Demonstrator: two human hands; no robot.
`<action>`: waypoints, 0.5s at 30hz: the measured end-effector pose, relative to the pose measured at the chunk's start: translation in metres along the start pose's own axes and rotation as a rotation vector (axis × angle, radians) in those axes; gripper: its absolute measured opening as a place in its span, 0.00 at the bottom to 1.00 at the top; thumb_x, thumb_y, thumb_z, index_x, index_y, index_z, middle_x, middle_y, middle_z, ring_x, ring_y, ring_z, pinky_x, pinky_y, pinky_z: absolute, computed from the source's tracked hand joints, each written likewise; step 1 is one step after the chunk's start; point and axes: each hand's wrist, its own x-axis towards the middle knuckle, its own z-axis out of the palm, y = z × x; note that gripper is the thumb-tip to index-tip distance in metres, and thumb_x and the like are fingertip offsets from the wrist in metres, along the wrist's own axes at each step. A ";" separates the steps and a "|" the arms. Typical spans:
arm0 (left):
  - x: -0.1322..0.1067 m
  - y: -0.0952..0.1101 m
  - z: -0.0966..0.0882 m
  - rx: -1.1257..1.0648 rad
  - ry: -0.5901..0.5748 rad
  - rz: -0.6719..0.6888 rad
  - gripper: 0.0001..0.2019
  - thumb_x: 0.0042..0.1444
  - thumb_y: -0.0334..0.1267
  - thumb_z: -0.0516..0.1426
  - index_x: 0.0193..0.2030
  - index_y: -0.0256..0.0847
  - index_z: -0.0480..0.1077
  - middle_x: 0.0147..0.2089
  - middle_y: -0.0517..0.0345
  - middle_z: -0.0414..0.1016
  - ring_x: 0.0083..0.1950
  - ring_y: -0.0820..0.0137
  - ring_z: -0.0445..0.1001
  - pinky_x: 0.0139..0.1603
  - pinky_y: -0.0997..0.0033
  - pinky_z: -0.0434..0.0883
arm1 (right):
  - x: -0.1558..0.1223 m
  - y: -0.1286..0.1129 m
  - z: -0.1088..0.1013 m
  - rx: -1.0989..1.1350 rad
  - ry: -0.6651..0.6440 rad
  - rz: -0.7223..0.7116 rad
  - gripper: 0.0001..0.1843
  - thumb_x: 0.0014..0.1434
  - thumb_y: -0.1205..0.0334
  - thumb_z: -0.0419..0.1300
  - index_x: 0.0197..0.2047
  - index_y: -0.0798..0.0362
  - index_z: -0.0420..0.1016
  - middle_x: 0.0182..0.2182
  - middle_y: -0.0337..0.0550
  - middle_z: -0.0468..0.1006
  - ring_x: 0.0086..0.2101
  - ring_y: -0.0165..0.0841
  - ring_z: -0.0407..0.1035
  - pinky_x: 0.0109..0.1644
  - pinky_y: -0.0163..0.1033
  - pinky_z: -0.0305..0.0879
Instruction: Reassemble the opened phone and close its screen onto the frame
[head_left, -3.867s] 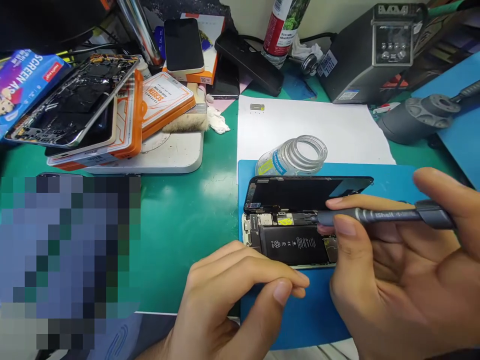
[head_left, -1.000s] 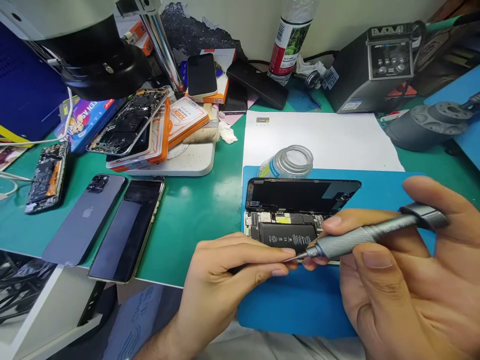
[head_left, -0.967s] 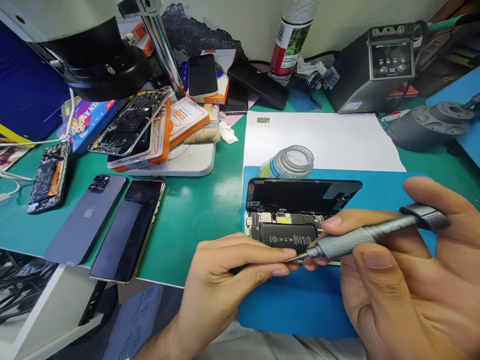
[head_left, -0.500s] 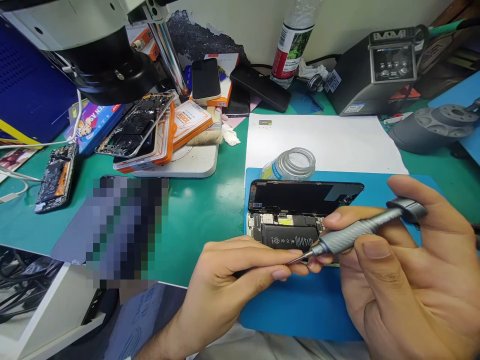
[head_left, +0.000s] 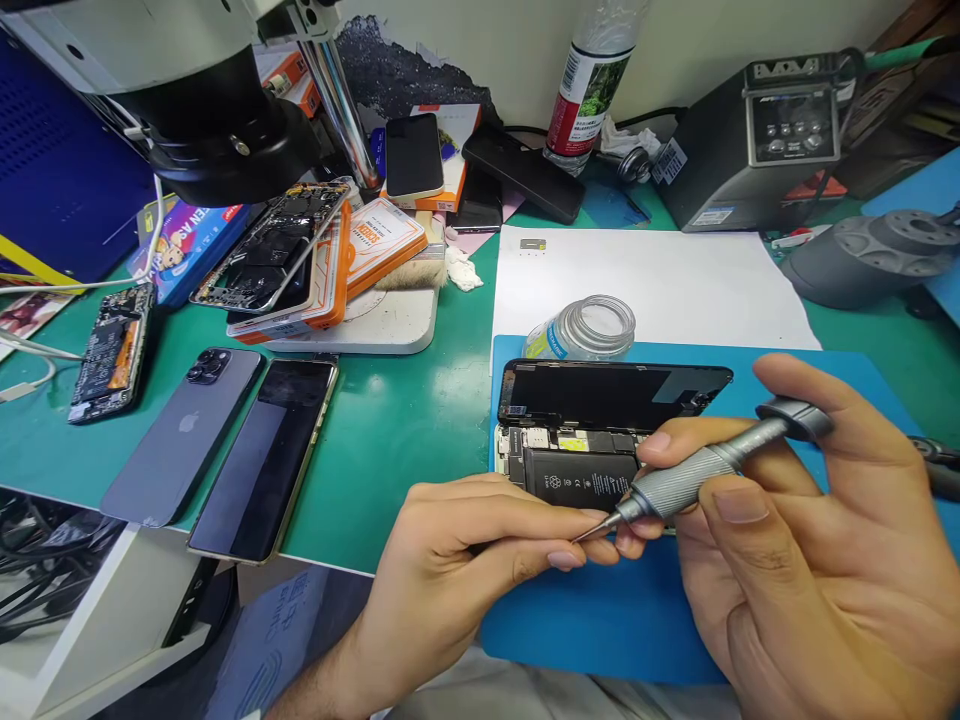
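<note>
My right hand [head_left: 810, 560] is closed round a grey precision screwdriver [head_left: 679, 485], which slants down to the left. Its thin tip meets the fingertips of my left hand [head_left: 480, 550]. The thumb and index finger of my left hand are pinched together there; whatever lies between them is too small or hidden to make out. Just behind both hands lies an opened phone [head_left: 577, 475], its black battery showing and its lower part covered by my fingers. The phone's screen [head_left: 592, 392] is raised along the far edge.
The phone rests on a blue mat [head_left: 592, 630]. Behind the screen stands a glass jar [head_left: 585, 328], near white paper [head_left: 660, 270]. Two whole phones, one blue [head_left: 187, 430] and one dark-screened [head_left: 266, 460], lie left. A microscope head [head_left: 225, 130] overhangs boxes at upper left.
My right hand and the screwdriver have shifted slightly left, with the tip a little lower at my left fingertips. My left hand has hardly moved. The two phones at left are no longer blurred out.
</note>
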 end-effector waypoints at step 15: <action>-0.005 0.001 0.001 0.098 0.021 -0.098 0.17 0.71 0.36 0.67 0.61 0.62 0.83 0.50 0.70 0.90 0.48 0.74 0.86 0.52 0.77 0.78 | 0.012 -0.003 -0.011 0.080 0.035 0.037 0.26 0.67 0.53 0.71 0.67 0.38 0.78 0.38 0.42 0.80 0.22 0.30 0.69 0.19 0.37 0.71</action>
